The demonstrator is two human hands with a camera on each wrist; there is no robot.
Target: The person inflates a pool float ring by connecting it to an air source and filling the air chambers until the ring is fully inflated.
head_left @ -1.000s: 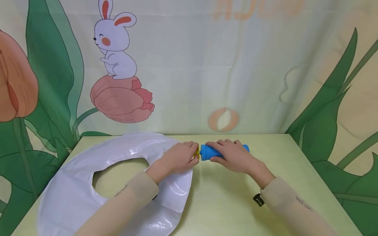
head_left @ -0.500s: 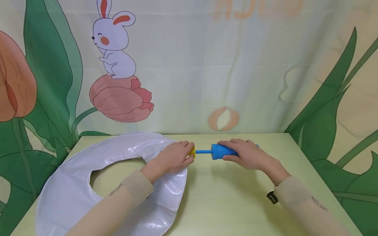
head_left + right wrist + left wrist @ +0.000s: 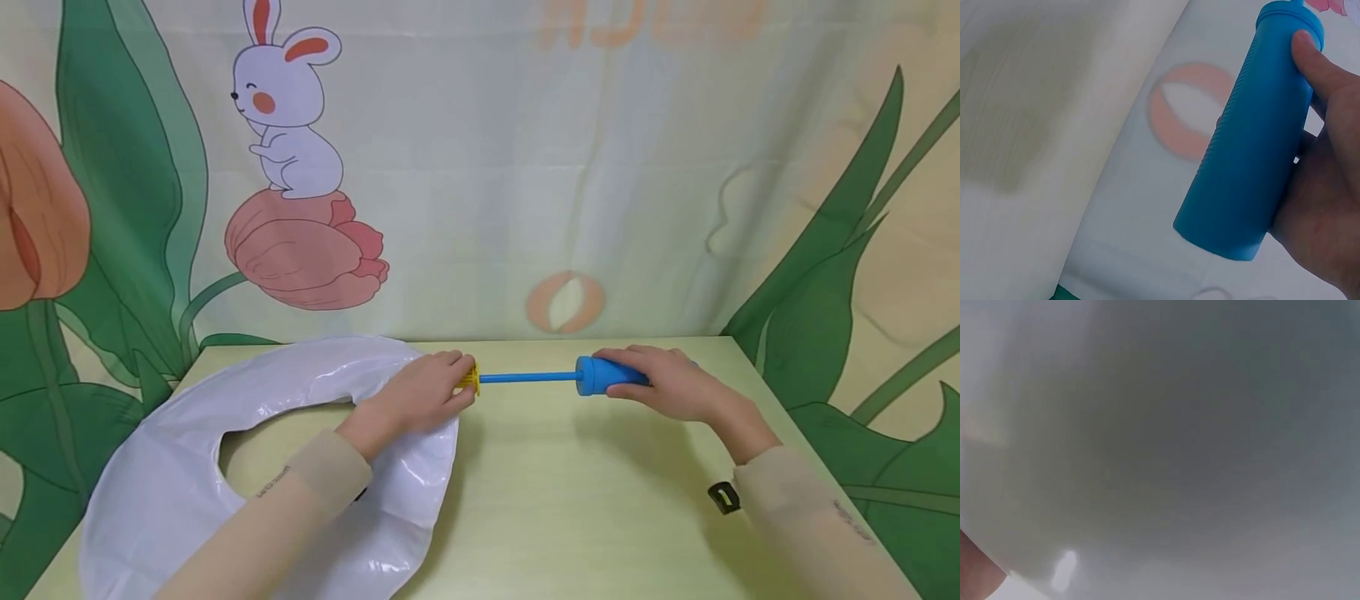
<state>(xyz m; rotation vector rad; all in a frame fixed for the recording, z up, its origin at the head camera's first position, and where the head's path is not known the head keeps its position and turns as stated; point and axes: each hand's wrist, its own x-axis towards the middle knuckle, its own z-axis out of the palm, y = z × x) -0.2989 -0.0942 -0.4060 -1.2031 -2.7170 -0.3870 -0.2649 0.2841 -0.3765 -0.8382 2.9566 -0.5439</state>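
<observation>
A printed backdrop (image 3: 480, 183) hung behind the white ring (image 3: 165, 483), and a pale green table (image 3: 570, 517) spread beneath it. The ring's glossy skin was creased and dimpled; it would likely handle as light, soft and slippery, best gathered at the edge of its central hole rather than pinched on the smooth face.

To the right of the ring was the blue cylinder (image 3: 1250, 131), seemingly raised off the table and lying roughly sideways. It looked like stiff, light plastic, with fine ridges along one side that should help against slipping; its middle seemed the sound place for a grip. The right hand (image 3: 675, 383) was wrapped around it there, thumb along the barrel toward the capped end.

The left hand (image 3: 423, 390), over the ring's right edge, had its fingers closed around a yellow piece (image 3: 471, 379), mostly hidden; whether those fingers also touched the ring could not be told.

Between the hands, just right of the ring, ran a thin blue rod (image 3: 528, 378), probably the part most easily bent, so better kept in line than gripped or levered sideways.
</observation>
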